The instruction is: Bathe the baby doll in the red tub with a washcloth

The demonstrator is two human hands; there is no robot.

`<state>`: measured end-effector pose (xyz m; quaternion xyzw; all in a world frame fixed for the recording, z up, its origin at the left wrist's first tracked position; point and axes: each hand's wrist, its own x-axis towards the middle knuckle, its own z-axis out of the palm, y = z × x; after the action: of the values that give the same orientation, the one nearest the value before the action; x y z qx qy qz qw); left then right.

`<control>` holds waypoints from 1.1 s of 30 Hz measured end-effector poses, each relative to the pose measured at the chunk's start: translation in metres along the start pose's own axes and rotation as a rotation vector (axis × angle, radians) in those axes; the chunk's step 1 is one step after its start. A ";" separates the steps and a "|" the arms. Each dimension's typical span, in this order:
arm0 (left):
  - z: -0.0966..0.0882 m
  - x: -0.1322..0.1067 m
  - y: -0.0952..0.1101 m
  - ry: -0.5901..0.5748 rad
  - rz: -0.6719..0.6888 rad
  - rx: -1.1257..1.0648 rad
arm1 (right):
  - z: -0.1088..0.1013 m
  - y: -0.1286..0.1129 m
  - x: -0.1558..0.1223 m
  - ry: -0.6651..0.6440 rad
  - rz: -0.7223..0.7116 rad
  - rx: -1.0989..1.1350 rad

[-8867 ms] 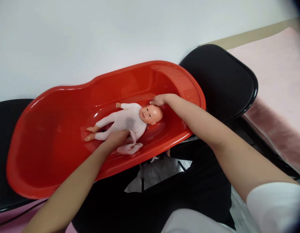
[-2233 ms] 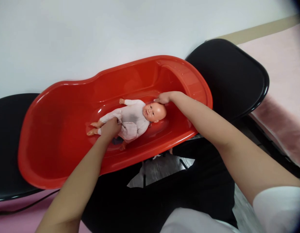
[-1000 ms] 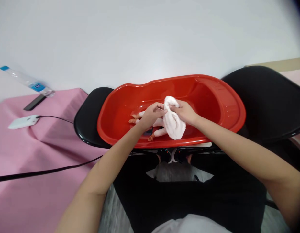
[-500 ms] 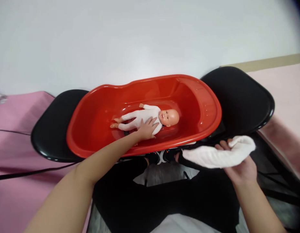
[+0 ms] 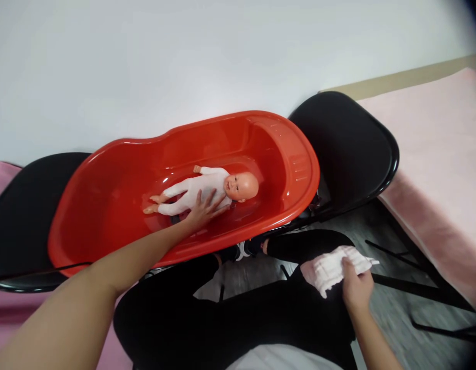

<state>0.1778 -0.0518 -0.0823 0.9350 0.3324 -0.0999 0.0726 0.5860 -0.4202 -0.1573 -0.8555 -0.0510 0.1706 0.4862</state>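
Observation:
A baby doll (image 5: 197,189) with a white cloth body lies on its back in a red baby bathtub (image 5: 107,195), its head toward the right end. My left hand (image 5: 204,210) rests on the doll's chest with its fingers spread. Over my right thigh, outside the tub, my right hand (image 5: 356,285) grips a pale cloth (image 5: 330,267) between thumb and fingers. The cloth hangs crumpled toward the left, partly over the black trousers. My left palm hides part of the doll's near side.
Black chair seats stand at both ends of the tub, one on the right (image 5: 345,149) and one on the left (image 5: 25,205). A pink-covered surface (image 5: 434,154) is at the far right. A white wall (image 5: 184,61) rises behind the tub.
My right hand has lowered and turned over, bringing the cloth down over my thigh. The view has shifted right, so the tub appears farther left. My left hand stays on the doll's chest.

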 end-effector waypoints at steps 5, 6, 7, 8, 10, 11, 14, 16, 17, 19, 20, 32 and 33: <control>-0.009 0.010 -0.009 0.029 -0.065 -0.094 | 0.005 -0.004 -0.002 0.019 -0.018 -0.016; -0.011 0.012 -0.012 0.045 -0.099 -0.063 | 0.006 -0.004 -0.002 0.017 -0.015 -0.026; -0.012 0.013 -0.016 0.068 -0.135 -0.025 | 0.006 -0.004 -0.002 0.017 -0.009 -0.038; -0.012 0.014 -0.019 0.097 -0.176 0.010 | 0.007 -0.005 -0.002 0.016 -0.004 -0.052; -0.013 0.015 -0.025 0.168 -0.270 0.061 | 0.010 -0.007 -0.002 0.018 -0.003 -0.089; -0.013 0.014 -0.027 0.203 -0.327 0.077 | 0.011 -0.008 -0.002 0.019 -0.005 -0.106; -0.012 0.013 -0.032 0.284 -0.483 0.096 | 0.013 -0.014 -0.003 0.005 -0.016 -0.132; -0.011 0.013 -0.034 0.292 -0.520 0.105 | 0.012 -0.017 -0.004 -0.006 -0.012 -0.145; -0.011 0.013 -0.035 0.288 -0.517 0.114 | 0.012 -0.017 -0.005 -0.006 -0.008 -0.158; -0.012 0.014 -0.038 0.262 -0.464 0.144 | 0.011 -0.017 -0.005 -0.002 -0.004 -0.178; -0.013 0.015 -0.041 0.242 -0.424 0.158 | 0.011 -0.017 -0.005 -0.003 -0.006 -0.182; -0.073 0.033 -0.060 0.178 -0.301 0.242 | 0.011 -0.018 -0.007 -0.022 -0.004 -0.138; -0.079 0.035 -0.061 0.184 -0.302 0.242 | 0.011 -0.018 -0.007 -0.019 -0.003 -0.142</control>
<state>0.1773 0.0322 -0.0181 0.8816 0.4597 -0.0631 -0.0865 0.5769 -0.4036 -0.1455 -0.8861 -0.0686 0.1740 0.4242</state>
